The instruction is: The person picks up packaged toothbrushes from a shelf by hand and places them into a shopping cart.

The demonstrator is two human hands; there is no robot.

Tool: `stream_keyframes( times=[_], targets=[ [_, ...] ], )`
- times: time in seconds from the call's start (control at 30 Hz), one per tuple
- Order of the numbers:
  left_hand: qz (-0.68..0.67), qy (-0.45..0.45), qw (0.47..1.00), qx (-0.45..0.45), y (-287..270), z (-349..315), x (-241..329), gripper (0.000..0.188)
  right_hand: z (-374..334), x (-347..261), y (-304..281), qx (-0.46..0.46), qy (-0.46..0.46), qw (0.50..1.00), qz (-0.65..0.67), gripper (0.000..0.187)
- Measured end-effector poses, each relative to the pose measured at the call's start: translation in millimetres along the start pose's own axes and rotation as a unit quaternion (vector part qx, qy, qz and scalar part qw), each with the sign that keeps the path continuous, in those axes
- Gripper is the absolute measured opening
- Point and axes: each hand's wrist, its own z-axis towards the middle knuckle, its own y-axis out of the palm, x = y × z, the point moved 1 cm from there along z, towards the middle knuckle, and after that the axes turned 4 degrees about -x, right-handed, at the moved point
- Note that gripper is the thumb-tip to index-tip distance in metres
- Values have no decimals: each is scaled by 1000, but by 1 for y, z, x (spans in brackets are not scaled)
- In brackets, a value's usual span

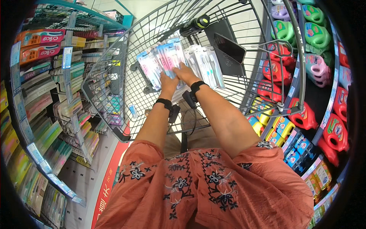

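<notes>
Both of my arms reach down into a wire shopping cart (152,26). My left hand (168,82) is closed on the lower end of a pink-and-blue toothbrush pack (166,57). Beside it, my right hand (185,74) grips the same pack's right side, its fingers partly hidden. More blue-and-pink toothbrush packs (148,68) lie fanned out to the left. To the right, several clear toothbrush packs (207,65) with white and teal brushes rest in a row. Black straps with small dark devices circle both wrists.
A dark bottle with a yellow-green cap (202,21), a black flat case (225,34) and a phone (230,47) are also in the cart. Toothbrush shelves (68,57) stand close on the left. Shelves of red detergent bottles (303,114) line the right.
</notes>
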Motion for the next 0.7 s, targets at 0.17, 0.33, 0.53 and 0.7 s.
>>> stream_keyframes(
  times=[0.17,0.33,0.53,0.7],
  targets=[
    [-33,17,998,-50,-8,6,-13,108,7,13,-4,43,7,999,-20,91],
    [-25,-11,998,-64,-24,3,-18,100,8,18,-4,73,-28,990,-116,77],
    [-25,-16,999,-18,-40,4,-32,101,7,29,-7,97,-35,991,-90,79],
    [-61,-44,997,-12,-46,13,-51,100,7,31,-8,110,-40,988,-97,81]
  ],
)
